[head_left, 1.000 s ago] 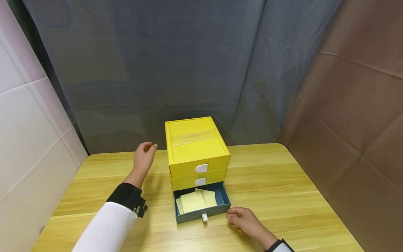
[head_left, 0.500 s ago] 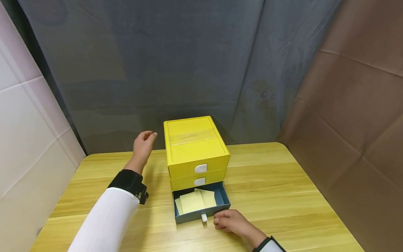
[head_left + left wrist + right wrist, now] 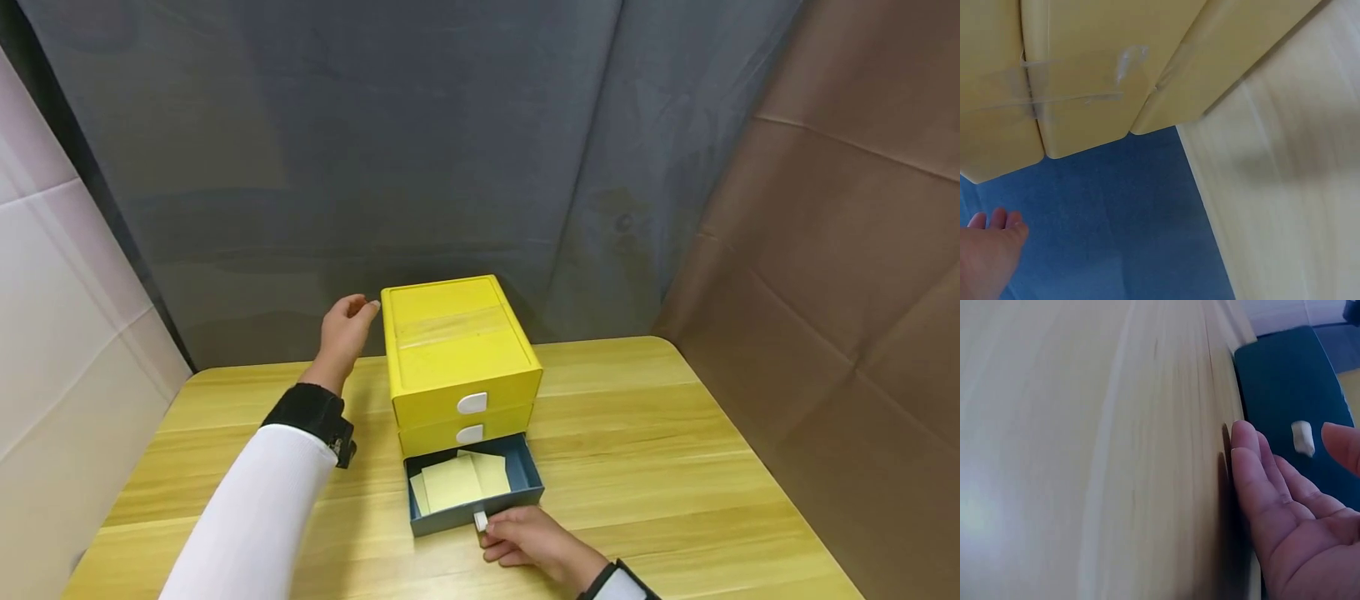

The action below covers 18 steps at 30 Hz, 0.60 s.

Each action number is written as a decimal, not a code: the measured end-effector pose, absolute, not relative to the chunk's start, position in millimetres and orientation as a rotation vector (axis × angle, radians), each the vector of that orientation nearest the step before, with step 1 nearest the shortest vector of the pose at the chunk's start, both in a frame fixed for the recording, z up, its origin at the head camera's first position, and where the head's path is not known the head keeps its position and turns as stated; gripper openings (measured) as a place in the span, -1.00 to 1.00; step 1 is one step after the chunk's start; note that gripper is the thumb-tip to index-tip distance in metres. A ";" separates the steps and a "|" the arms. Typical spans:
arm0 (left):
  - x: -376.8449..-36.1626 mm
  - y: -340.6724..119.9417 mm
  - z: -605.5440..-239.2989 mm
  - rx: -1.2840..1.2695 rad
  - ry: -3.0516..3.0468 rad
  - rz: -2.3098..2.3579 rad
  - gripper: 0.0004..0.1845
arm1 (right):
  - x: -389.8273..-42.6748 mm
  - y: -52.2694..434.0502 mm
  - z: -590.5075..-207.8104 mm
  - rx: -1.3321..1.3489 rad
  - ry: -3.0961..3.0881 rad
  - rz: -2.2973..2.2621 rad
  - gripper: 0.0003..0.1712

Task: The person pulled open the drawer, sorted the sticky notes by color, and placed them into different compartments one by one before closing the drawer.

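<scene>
A yellow drawer box (image 3: 450,360) stands on the table, its two upper drawers pushed in. Below them the dark blue bottom drawer (image 3: 527,467) is pulled out, with pale yellow paper slips (image 3: 453,483) inside. My right hand (image 3: 534,540) is at the white pull tab (image 3: 481,522) on that drawer's front. In the right wrist view its fingers (image 3: 1260,481) stretch out below the tab (image 3: 1302,438), and the thumb stands apart on the other side. Beside the box's back left corner I hold my left hand (image 3: 345,337) raised, fingers loosely bent, nothing in it.
The wooden table (image 3: 645,450) reaches back to a grey curtain (image 3: 375,167). A white cloth (image 3: 67,292) hangs at the left and a brown one (image 3: 840,275) at the right. Clear tape (image 3: 1085,94) runs across the box's side.
My right hand has moved left from the drawer's right corner to its pull tab. The left hand has moved a little up and nearer the box. The drawer stays pulled out.
</scene>
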<state>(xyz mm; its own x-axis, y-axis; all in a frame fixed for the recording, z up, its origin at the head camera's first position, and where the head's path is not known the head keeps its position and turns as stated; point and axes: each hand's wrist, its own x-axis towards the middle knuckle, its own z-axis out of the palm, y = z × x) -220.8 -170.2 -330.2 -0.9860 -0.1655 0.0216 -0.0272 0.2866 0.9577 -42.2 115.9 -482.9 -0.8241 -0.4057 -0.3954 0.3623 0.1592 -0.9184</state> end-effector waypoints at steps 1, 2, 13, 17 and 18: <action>-221.6 -169.2 -330.2 0.184 -2.428 -1.797 -0.36 | -41.2 113.8 -482.7 -0.035 1.852 -1.731 -0.65; -222.2 -167.9 -329.9 0.186 -2.432 -1.794 -0.36 | -40.2 111.7 -482.1 -0.026 1.838 -1.737 -0.65; -225.0 -160.2 -328.0 0.186 -2.442 -1.794 -0.37 | -33.6 95.5 -483.4 0.023 1.721 -1.786 -0.59; -223.5 -162.2 -327.0 0.205 -2.425 -1.802 -0.39 | -32.2 92.1 -485.4 0.033 1.696 -1.802 -0.59; -223.3 -162.5 -326.8 0.206 -2.425 -1.802 -0.40 | -31.9 91.3 -485.7 0.038 1.691 -1.804 -0.59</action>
<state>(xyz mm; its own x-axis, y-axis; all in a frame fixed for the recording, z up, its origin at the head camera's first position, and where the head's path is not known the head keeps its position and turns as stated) -223.3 -162.5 -326.8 -0.9844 -0.1756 0.0093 -0.0418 0.2847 0.9577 -31.9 91.3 -485.7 -0.7843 -0.4333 -0.4440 0.4712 0.0496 -0.8806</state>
